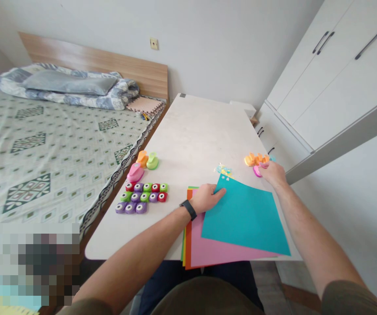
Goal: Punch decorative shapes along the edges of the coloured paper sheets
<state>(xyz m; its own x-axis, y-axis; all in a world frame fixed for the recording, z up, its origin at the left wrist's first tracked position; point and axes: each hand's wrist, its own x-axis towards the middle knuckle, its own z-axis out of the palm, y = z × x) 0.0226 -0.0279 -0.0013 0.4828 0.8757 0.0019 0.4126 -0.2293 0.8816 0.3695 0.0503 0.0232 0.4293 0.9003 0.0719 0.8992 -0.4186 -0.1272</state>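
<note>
My left hand rests on the left corner of a teal paper sheet, fingers pinching its edge. The teal sheet lies on top of a stack of pink, orange and green sheets at the table's near edge. My right hand is closed on a pink paper punch at the right side of the table, beside an orange punch. Small paper cut-outs lie just beyond the teal sheet.
The white table holds a block of several small purple, green and red punches, plus larger pink, orange and green punches on the left. A bed lies left; white wardrobes stand right.
</note>
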